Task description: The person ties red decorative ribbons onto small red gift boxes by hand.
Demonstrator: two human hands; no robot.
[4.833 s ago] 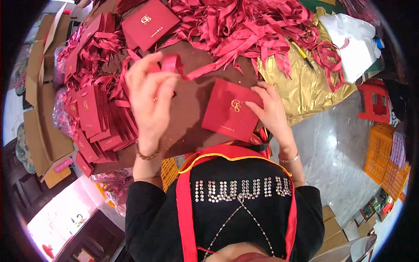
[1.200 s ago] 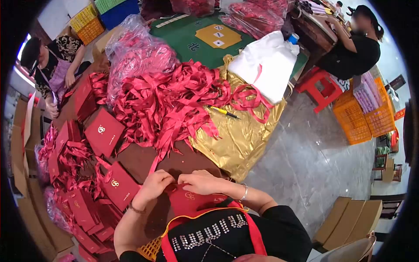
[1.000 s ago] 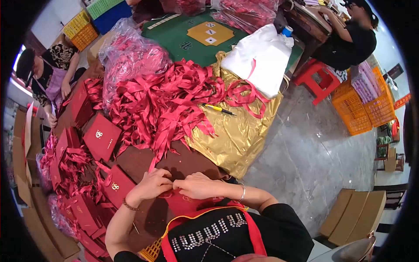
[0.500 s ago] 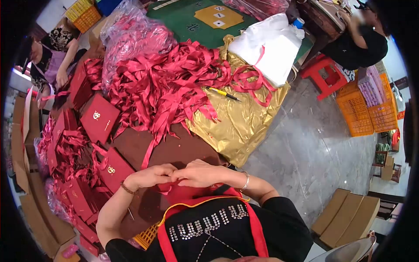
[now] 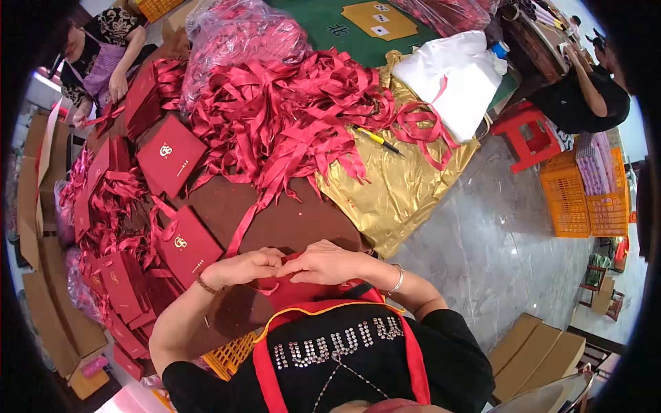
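Observation:
Close to my body at the table's near edge, my left hand (image 5: 246,267) is closed, its fingertips bent in a pinch. Beside it, my right hand (image 5: 325,263) is closed too, with its fingertips turned toward the left. A short end of red ribbon (image 5: 270,290) hangs below the fingers; the pinch point itself is mostly hidden. Under both hands is a red bag-like piece (image 5: 303,294), partly covered by them. Left of my left hand lies a red bag with a gold logo (image 5: 189,242). Beyond my hands is a large heap of red ribbons (image 5: 282,127).
More red bags (image 5: 172,157) lie at the left. Gold sheeting (image 5: 392,206) carries a yellow-black cutter (image 5: 379,140) and white sheeting (image 5: 451,79). One co-worker (image 5: 113,62) is at left, another (image 5: 585,96) at upper right. A red stool (image 5: 527,138) and orange crates (image 5: 568,193) stand right.
The camera view has turned slightly, so the table things appear further right. My fingertips have drawn slightly apart, and more red shows between them.

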